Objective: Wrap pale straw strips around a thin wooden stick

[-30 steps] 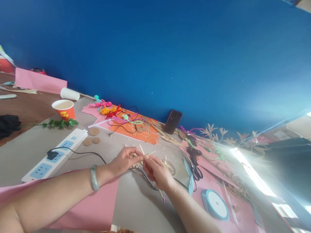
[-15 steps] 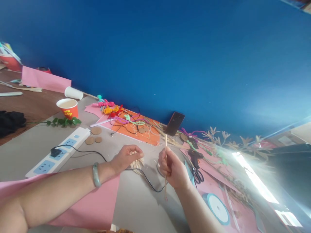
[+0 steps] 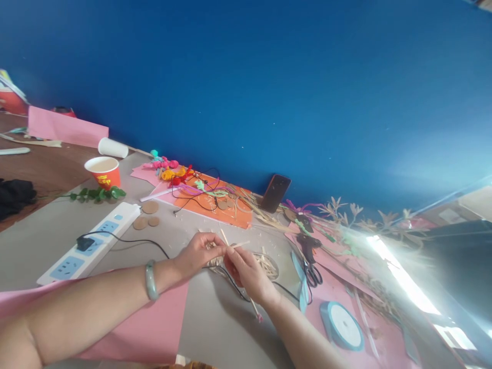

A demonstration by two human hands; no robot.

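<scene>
Stick [image 3: 254, 307], half hidden, is pinched by right hand [image 3: 249, 272]; left hand's [image 3: 197, 253] grip is unclear.

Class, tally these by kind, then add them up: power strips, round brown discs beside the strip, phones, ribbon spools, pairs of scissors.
Power strip: 1
Round brown discs beside it: 3
Phone: 1
Ribbon spool: 1
Pair of scissors: 1
Total: 7

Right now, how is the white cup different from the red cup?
The red cup stands upright, while the white cup lies on its side. The red cup has yellow lettering; the visible side of the white cup looks plain. Both appear to be disposable cups, and neither is in a hand.
</scene>
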